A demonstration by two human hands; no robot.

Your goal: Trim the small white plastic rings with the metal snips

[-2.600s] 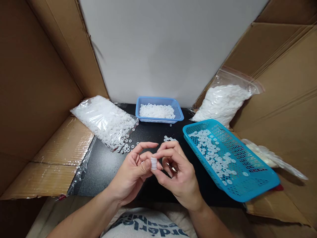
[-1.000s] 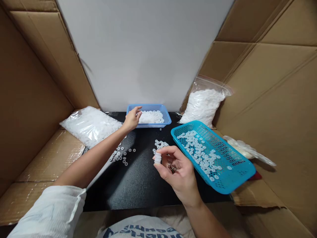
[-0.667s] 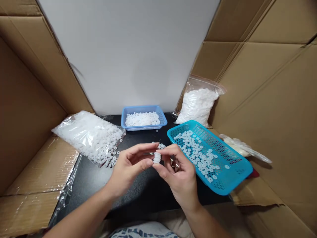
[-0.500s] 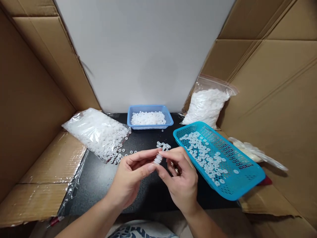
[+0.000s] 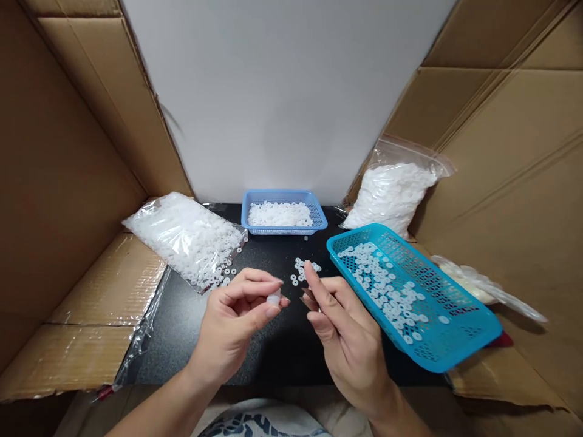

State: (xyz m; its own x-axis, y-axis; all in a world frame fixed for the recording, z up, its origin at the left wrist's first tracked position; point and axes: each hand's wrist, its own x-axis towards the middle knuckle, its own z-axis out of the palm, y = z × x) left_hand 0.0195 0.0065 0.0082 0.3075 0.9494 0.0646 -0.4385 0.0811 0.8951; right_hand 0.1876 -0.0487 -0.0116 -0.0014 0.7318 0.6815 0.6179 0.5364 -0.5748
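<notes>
Between the thumb and fingertips of my left hand (image 5: 237,315) is a small stack of white plastic rings (image 5: 273,298), partly covered by the fingers. My right hand (image 5: 348,328) hovers to the right of it, apart from the stack. Its index finger is stretched out and its thumb stands away, while the other fingers are bent and partly hidden. I see nothing clearly held in that hand. Just beyond the hands, several loose white rings (image 5: 299,271) lie on the black tabletop (image 5: 277,346).
A turquoise basket (image 5: 473,340) with white rings stands at right. Behind is a smaller blue basket (image 5: 285,230) of small white pieces. A clear bag (image 5: 186,237) spills rings at left; another filled bag (image 5: 392,191) leans at back right. Cardboard walls (image 5: 514,182) flank the table.
My right hand has let go of the ring stack and moved away to the right, its index finger straightening. My left hand keeps the stack, shifted slightly left. The view has shifted a little.
</notes>
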